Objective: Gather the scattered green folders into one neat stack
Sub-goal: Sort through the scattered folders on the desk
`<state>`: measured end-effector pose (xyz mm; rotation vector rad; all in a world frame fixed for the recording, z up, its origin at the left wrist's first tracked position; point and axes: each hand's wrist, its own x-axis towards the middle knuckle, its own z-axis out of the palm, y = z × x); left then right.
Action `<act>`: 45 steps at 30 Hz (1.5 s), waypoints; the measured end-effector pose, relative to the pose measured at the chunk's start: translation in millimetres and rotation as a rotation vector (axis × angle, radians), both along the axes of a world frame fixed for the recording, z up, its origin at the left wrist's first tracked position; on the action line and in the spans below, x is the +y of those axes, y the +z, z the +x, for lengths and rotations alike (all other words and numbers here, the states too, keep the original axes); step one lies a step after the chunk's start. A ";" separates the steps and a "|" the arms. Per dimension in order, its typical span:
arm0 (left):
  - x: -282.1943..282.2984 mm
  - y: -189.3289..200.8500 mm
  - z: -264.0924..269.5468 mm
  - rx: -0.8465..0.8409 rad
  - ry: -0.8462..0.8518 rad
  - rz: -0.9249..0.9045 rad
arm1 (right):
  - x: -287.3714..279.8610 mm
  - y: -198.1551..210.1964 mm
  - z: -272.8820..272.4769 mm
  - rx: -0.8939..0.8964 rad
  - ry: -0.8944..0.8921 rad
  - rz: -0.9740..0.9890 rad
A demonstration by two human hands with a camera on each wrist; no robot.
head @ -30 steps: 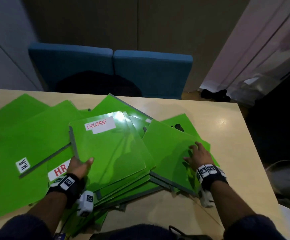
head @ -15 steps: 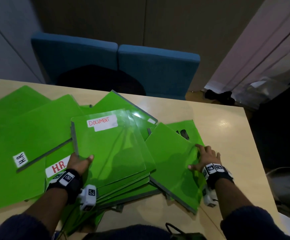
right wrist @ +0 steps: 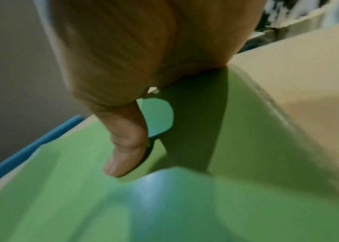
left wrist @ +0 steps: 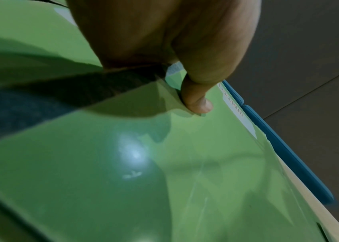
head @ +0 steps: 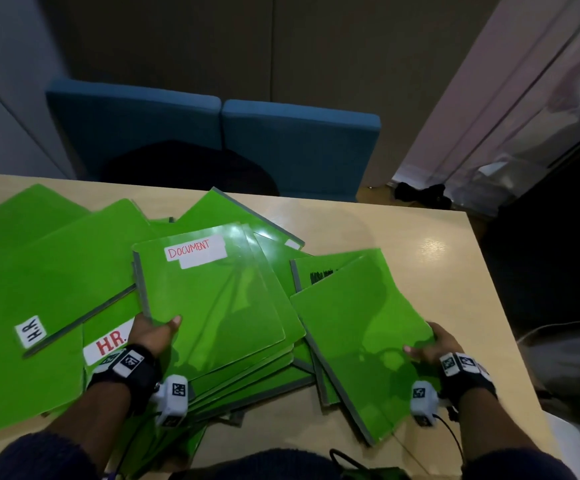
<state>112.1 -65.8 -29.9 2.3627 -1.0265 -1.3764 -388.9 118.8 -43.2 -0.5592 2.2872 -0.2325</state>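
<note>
Your right hand [head: 430, 344], flat atop earlier, now grips plain green folder [head: 361, 327] at right edge, thumb over; left hand [head: 153, 332] unchanged, holding DOCUMENT folder [head: 209, 299] corner.

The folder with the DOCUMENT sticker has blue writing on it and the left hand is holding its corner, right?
Not quite. The writing on the DOCUMENT folder is red, not blue, as the head view shows. The rest is right: the left hand grips its near corner, thumb on top.
</note>
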 end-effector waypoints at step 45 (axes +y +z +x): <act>-1.1 7.4 87.0 0.318 0.022 -0.066 | -109.4 35.5 258.8 -0.342 0.279 -0.408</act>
